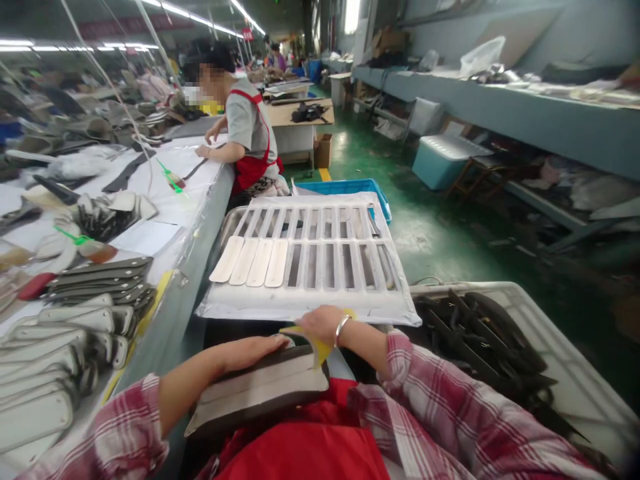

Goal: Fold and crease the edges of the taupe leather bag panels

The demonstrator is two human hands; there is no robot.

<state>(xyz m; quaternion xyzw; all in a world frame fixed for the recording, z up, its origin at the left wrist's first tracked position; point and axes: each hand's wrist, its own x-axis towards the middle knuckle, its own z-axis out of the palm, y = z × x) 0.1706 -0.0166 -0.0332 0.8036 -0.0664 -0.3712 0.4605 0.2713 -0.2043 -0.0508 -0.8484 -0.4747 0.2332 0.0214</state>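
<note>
My left hand (253,352) is closed over the top edge of a thick, dark-edged piece with an off-white face (260,392), held tilted above my lap. My right hand (323,325), with a silver bangle at the wrist, pinches a thin yellow sheet (323,350) at that piece's right end. Its fingertips are partly hidden, and the sheet bends down against the pale face. Just beyond my hands lies a white slotted frame (300,300). Several pale rounded strips (253,261) rest on its left side.
At left, a worktable (200,230) carries stacked white-faced strips (40,400), dark strips (100,283) and green-tipped bottles (97,250). A co-worker (250,127) leans over its far end. A white bin (570,360) of dark pieces stands right; a blue crate (373,187) sits behind the frame.
</note>
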